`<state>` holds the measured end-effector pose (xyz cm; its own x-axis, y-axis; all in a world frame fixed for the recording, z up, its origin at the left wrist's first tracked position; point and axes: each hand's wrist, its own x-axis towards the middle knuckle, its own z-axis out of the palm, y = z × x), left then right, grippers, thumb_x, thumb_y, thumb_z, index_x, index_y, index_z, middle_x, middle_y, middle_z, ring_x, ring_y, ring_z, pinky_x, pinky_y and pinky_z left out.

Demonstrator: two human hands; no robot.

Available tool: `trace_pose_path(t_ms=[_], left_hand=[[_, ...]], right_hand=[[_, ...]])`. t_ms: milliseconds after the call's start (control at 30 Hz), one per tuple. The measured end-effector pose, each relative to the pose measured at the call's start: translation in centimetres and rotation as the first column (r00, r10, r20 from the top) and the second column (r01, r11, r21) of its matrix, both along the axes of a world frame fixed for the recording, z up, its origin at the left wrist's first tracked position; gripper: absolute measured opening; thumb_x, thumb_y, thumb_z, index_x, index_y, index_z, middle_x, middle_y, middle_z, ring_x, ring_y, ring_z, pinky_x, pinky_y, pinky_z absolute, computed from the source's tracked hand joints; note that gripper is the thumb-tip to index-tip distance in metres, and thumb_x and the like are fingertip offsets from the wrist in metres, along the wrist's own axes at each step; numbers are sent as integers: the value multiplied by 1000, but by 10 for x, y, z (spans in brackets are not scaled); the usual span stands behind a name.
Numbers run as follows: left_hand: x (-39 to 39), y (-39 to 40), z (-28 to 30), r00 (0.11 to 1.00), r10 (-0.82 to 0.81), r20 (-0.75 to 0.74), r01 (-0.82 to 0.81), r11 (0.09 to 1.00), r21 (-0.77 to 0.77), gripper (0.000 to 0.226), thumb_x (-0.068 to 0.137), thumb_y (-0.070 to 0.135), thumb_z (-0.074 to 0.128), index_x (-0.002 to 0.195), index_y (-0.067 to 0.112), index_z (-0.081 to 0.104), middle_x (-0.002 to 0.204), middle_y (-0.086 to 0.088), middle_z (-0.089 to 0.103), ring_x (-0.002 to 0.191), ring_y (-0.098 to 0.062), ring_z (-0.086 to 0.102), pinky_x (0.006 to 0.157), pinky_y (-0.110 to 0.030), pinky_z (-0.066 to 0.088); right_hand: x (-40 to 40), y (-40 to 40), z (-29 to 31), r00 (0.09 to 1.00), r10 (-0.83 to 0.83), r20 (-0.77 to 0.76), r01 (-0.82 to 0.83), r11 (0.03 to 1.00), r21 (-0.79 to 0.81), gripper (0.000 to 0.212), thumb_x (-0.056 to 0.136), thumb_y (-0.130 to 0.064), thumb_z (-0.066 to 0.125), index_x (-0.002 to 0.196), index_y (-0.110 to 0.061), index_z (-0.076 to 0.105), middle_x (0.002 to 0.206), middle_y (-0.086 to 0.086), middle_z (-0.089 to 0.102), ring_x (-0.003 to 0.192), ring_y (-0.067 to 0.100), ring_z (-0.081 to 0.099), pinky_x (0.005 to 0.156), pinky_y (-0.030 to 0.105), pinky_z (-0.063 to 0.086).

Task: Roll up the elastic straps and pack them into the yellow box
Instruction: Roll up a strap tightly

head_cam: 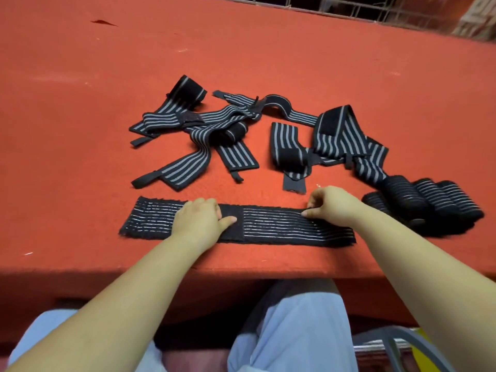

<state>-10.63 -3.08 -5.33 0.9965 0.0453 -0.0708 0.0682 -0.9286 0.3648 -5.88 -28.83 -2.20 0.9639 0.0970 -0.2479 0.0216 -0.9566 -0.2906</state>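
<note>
The right hand (331, 204) has its grip narrowed to a pinch, curled fingers and thumb nipping the far edge of a flat elastic strap (281, 226) toward its right end. The left hand (200, 220) rests on top of the same strap left of its middle, fingers loosely curled and thumb stretched out along the fabric, pressing down rather than clasping. This strap, black with thin pale stripes, lies stretched out left to right near the front edge of a table (80, 130) covered in red cloth. Beyond it, toward the middle of the table, a jumble of loose straps (204, 130) lies tangled and overlapping, black with grey stripes. At the right, just beside the right forearm, several rolled straps (429, 205) sit bunched side by side. Below the table edge are the person's knees in pale trousers (295, 331), and in the bottom right corner a sliver of yellow (426, 357) shows behind a grey frame; whether that is the yellow box cannot be told.
</note>
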Motion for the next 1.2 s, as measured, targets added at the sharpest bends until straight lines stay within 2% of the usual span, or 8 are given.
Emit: trace_pose_path(t_ms=[200, 333, 467, 600, 767, 900, 1033, 1200], left_hand=[[-15, 16, -1, 987, 129, 99, -113, 981, -160, 10, 87, 32, 61, 90, 23, 63, 104, -4, 57, 109, -27, 50, 94, -37, 38], [-24, 54, 4, 891, 425, 158, -404, 902, -153, 39, 85, 29, 63, 121, 17, 56, 126, -14, 48, 121, -34, 42, 102, -40, 31], [-27, 92, 3, 830, 556, -36, -557, 827, -74, 56, 83, 43, 63, 126, 10, 52, 130, -20, 47, 122, -38, 44, 101, -42, 35], [-28, 96, 8, 899, 422, -113, -434, 894, -113, 37, 88, 37, 58, 108, 6, 58, 117, -18, 60, 110, -36, 54, 88, -37, 43], [-28, 71, 55, 976, 136, 173, -67, 932, -357, 21, 85, 26, 66, 74, 24, 48, 68, 10, 54, 68, -15, 49, 57, -28, 31], [-16, 52, 113, 922, -12, 387, 197, 875, -442, 14, 83, 26, 67, 75, 23, 56, 67, 8, 57, 64, -8, 50, 62, -26, 37], [-3, 29, 168, 870, 30, 492, 347, 671, -655, 10, 81, 18, 71, 77, 18, 61, 70, 3, 60, 66, -8, 54, 67, -29, 44], [5, 3, 218, 851, 113, 513, 457, 320, -830, 9, 81, 8, 68, 90, 9, 66, 84, -3, 70, 80, -13, 65, 78, -28, 53]], right_hand=[[-14, 44, -1, 993, 66, 97, -82, 980, 181, 20, 84, -29, 70, 97, -17, 60, 92, -2, 63, 84, 15, 56, 77, 26, 42], [-17, 81, -14, 985, 121, 124, -147, 962, 231, 31, 85, -34, 68, 110, -18, 61, 103, 0, 62, 95, 17, 57, 84, 27, 43], [-17, 112, -18, 983, 118, 137, -154, 943, 295, 34, 85, -35, 67, 114, -18, 60, 110, 2, 64, 103, 20, 58, 87, 27, 42], [-24, 139, -14, 978, 158, 138, -200, 906, 374, 39, 86, -35, 66, 121, -21, 56, 121, 0, 61, 112, 16, 56, 93, 26, 40], [-34, 159, 24, 950, 145, 277, -286, 762, 582, 59, 90, -39, 59, 142, -22, 36, 139, -1, 46, 128, 9, 42, 105, 22, 30], [-32, 152, 82, 933, 47, 356, -315, 584, 748, 20, 96, -32, 50, 115, -28, 54, 104, -17, 59, 95, -8, 55, 86, 15, 40], [-28, 135, 138, 861, -96, 500, -393, 498, 773, 13, 95, -26, 55, 82, -27, 60, 78, -13, 62, 73, -1, 58, 71, 23, 46], [-35, 124, 189, 819, -219, 530, -427, 385, 818, 14, 93, -23, 58, 81, -18, 62, 74, -6, 65, 70, 5, 61, 65, 20, 48]])
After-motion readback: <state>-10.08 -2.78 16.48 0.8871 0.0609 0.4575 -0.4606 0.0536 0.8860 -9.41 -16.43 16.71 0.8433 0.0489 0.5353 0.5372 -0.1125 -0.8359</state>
